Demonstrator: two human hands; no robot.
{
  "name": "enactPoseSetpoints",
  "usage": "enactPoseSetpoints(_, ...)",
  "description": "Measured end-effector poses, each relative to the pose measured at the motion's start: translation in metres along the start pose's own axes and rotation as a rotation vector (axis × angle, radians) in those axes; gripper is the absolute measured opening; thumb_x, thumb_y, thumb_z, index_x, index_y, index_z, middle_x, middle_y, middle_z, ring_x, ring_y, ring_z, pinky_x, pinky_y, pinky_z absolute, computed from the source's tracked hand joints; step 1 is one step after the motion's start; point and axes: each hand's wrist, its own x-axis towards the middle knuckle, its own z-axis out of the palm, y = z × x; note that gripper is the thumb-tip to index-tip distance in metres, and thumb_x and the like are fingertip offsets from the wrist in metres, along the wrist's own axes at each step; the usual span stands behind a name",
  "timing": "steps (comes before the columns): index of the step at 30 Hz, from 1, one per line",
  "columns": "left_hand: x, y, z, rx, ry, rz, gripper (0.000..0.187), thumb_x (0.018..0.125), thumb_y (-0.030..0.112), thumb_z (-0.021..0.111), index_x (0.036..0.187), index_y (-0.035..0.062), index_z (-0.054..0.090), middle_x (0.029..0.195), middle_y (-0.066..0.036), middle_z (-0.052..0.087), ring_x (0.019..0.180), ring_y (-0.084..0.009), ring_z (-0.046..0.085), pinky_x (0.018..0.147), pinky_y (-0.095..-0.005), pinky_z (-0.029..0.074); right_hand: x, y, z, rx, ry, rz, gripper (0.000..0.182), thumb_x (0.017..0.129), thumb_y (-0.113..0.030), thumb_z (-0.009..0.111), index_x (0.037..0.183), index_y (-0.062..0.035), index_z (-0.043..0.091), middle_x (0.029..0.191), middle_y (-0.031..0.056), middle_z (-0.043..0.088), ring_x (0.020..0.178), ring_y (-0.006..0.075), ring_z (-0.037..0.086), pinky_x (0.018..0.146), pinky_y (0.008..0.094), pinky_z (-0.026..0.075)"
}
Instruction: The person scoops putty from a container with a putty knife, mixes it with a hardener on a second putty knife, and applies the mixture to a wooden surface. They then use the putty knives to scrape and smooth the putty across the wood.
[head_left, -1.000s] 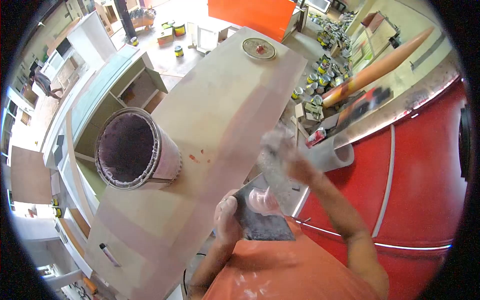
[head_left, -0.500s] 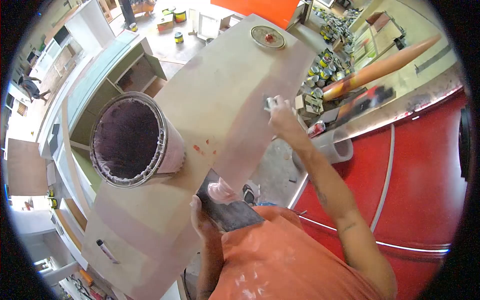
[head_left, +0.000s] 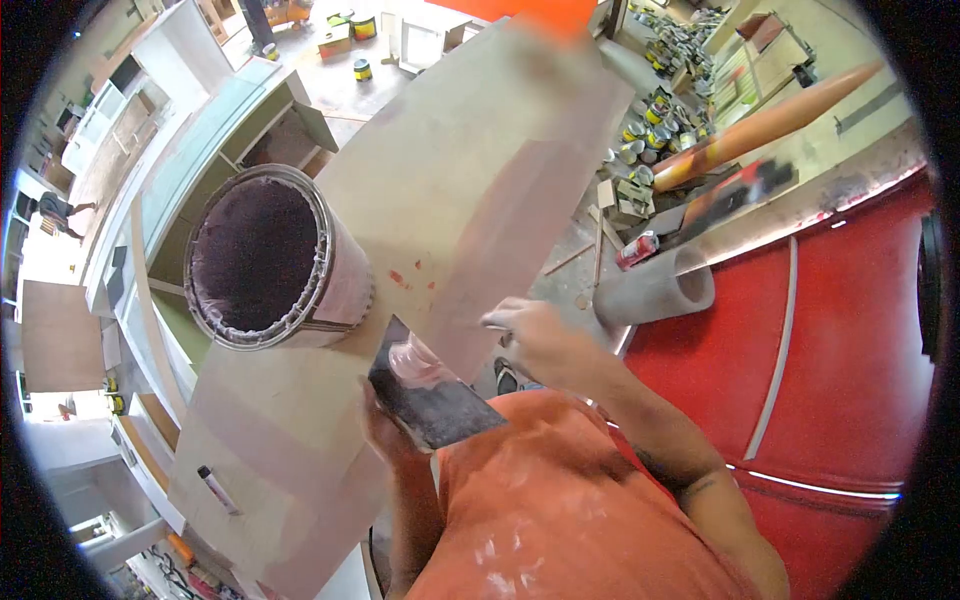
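Pink filler [head_left: 416,364] lies left of my right hand [head_left: 548,343], clamped on a scraper [head_left: 491,322]; left hand [head_left: 393,432] grips its plate [head_left: 436,408].

The left hand [head_left: 385,425] is gripping from below at waist height, its forearm [head_left: 415,510] rising steeply along the torso, while the right hand [head_left: 525,328] is closing its fingers in a pinch ahead of the chest, the right elbow bending outward and the tattooed forearm [head_left: 625,400] angling inward.
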Motion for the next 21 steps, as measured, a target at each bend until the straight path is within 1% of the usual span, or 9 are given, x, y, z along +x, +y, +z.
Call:
enactPoseSetpoints(2,-0.005,-0.009,0.009,0.05,0.031,0.025,0.046,0.1,0.038,0.041,0.122,-0.0003,0.053,0.117,-0.014,0.06,0.106,-0.0267,0.058,0.094,-0.0404,0.045,-0.01,0.0,-0.013,0.136,0.068,-0.104,0.039,0.079,0.004,0.053,0.118,0.0056,0.057,0.12,0.0229,0.053,0.107,0.0338,0.056,0.09,0.0424,0.048)
enactPoseSetpoints(4,-0.013,-0.021,0.025,0.094,0.082,0.059,0.046,0.1,0.039,0.04,0.121,0.0001,0.054,0.115,-0.014,0.061,0.105,-0.0265,0.059,0.093,-0.04,0.046,-0.029,-0.014,-0.02,0.582,0.47,-0.185,0.027,0.083,0.001,0.054,0.11,0.003,0.061,0.115,0.018,0.057,0.106,0.0319,0.057,0.092,0.0354,0.047)
enactPoseSetpoints(6,-0.018,-0.031,0.044,-0.011,0.008,-0.045,0.044,0.1,0.038,0.041,0.12,0.0011,0.055,0.111,-0.013,0.062,0.101,-0.0252,0.06,0.092,-0.0391,0.047,-0.044,-0.016,-0.007,0.602,0.572,-0.283,0.022,0.088,-0.004,0.055,0.108,0.0013,0.061,0.113,0.0174,0.057,0.108,0.0291,0.056,0.092,0.037,0.047)
enactPoseSetpoints(8,-0.024,-0.043,0.056,-0.065,0.038,-0.093,0.043,0.099,0.037,0.041,0.118,0.0016,0.055,0.11,-0.012,0.062,0.1,-0.0242,0.06,0.091,-0.0386,0.047,-0.045,-0.01,0.015,0.837,0.561,-1.124,0.022,0.091,-0.017,0.058,0.11,-0.006,0.056,0.113,0.0163,0.051,0.1,0.0301,0.055,0.089,0.0455,0.05)
enactPoseSetpoints(9,-0.026,-0.046,0.059,-0.122,0.058,-0.166,0.041,0.099,0.037,0.042,0.116,0.0021,0.056,0.109,-0.012,0.062,0.1,-0.0233,0.06,0.091,-0.038,0.047,-0.054,-0.01,0.02,0.729,0.547,-1.106,0.024,0.091,-0.023,0.059,0.108,-0.0062,0.058,0.115,0.0176,0.052,0.104,0.0314,0.055,0.088,0.0468,0.05)
enactPoseSetpoints(11,-0.027,-0.05,0.059,-0.012,0.083,-0.058,0.04,0.098,0.036,0.043,0.115,0.0023,0.056,0.109,-0.012,0.062,0.099,-0.023,0.06,0.092,-0.0381,0.047,-0.059,-0.002,0.039,0.67,0.627,-1.092,0.031,0.088,-0.032,0.062,0.108,-0.0084,0.058,0.116,0.0173,0.053,0.107,0.0343,0.055,0.089,0.0483,0.05)
enactPoseSetpoints(15,-0.041,-0.045,0.072,0.108,0.03,0.136,0.038,0.097,0.035,0.046,0.114,0.0021,0.056,0.108,-0.01,0.062,0.098,-0.0216,0.059,0.091,-0.038,0.046,-0.06,0.023,0.02,0.388,0.375,-1.005,0.047,0.07,-0.007,0.077,0.112,-0.0113,0.058,0.116,0.0143,0.051,0.106,0.0354,0.055,0.087,0.0464,0.05)
enactPoseSetpoints(20,-0.055,-0.059,0.069,0.292,0.228,0.225,0.043,0.098,0.036,0.043,0.119,0.0003,0.054,0.11,-0.011,0.062,0.103,-0.0233,0.058,0.095,-0.0378,0.043,-0.045,0.051,-0.009,0.214,0.363,-1.095,0.051,0.068,-0.006,0.077,0.115,-0.013,0.058,0.116,0.0135,0.052,0.108,0.0319,0.054,0.089,0.0436,0.049)
enactPoseSetpoints(21,-0.057,-0.06,0.073,0.18,0.226,0.216,0.044,0.098,0.038,0.042,0.119,0.0009,0.054,0.111,-0.012,0.062,0.103,-0.0246,0.059,0.096,-0.0386,0.042,-0.041,0.055,-0.016,0.131,0.368,-0.906,0.049,0.071,-0.004,0.074,0.117,-0.012,0.058,0.117,0.0125,0.052,0.108,0.0302,0.055,0.092,0.0426,0.048)
